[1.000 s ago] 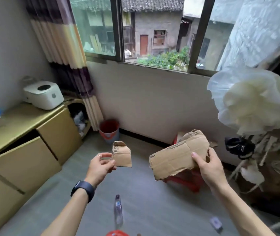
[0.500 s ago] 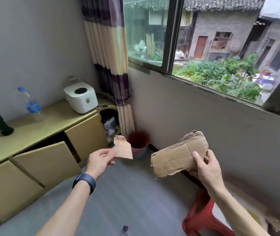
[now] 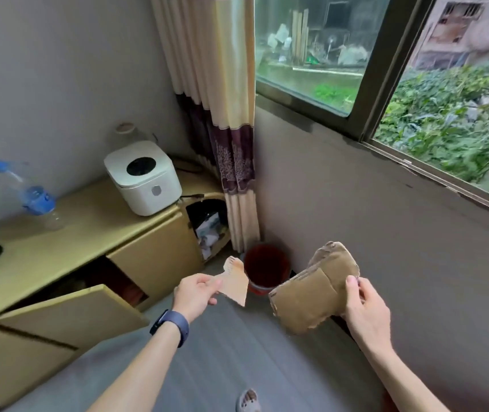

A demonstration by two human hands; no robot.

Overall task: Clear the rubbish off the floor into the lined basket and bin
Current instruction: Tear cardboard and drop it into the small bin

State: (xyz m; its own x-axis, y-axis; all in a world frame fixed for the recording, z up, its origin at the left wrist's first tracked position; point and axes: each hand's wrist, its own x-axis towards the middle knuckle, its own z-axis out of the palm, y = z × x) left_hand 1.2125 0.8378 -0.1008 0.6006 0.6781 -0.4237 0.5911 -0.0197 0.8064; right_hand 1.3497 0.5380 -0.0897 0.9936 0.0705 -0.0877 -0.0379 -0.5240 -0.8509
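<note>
Left hand [image 3: 195,295] pinches small cardboard scrap [image 3: 235,282]; right hand [image 3: 365,307] grips big folded cardboard piece [image 3: 311,295]. Both held fwd toward red bin [image 3: 267,289], prob. ready to drop in.

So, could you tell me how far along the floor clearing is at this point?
Done: two cardboard scraps are off the floor. In hand: the left hand pinches the small cardboard piece, the right hand grips the large cardboard piece, both held short of the red bin in the corner. Left: neither piece is in the bin yet.
</note>
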